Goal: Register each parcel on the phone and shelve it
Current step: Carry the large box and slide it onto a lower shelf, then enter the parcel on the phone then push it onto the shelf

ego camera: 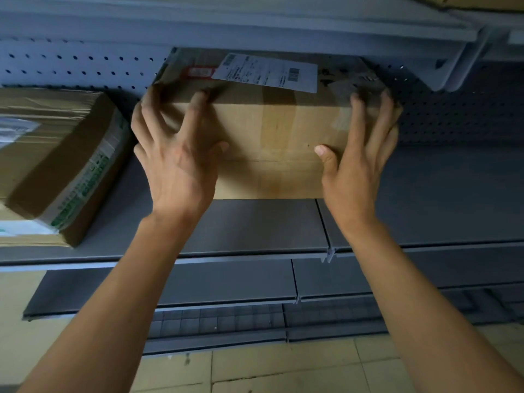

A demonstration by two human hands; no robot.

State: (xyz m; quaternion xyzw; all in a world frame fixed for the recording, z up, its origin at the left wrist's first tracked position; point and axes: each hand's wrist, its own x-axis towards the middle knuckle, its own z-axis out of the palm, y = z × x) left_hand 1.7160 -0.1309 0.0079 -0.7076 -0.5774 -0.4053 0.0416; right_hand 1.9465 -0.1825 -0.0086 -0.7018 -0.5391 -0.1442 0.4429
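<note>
A brown cardboard parcel [272, 137] sits on the grey metal shelf [255, 225], close to the perforated back panel. A white shipping label [266, 72] with barcodes lies on its top. My left hand [178, 163] presses spread fingers against the parcel's left front, fingertips reaching the top edge. On the right front, my right hand [357, 165] lies flat with its fingers up to the top edge and its thumb on the front face. No phone is in view.
Another taped cardboard parcel [56, 165] with green printed tape lies on the same shelf at the left. An upper shelf [226, 26] hangs just above the parcel. A lower shelf [198, 282] and tiled floor [283, 370] are below. Bare shelf surface extends to the right.
</note>
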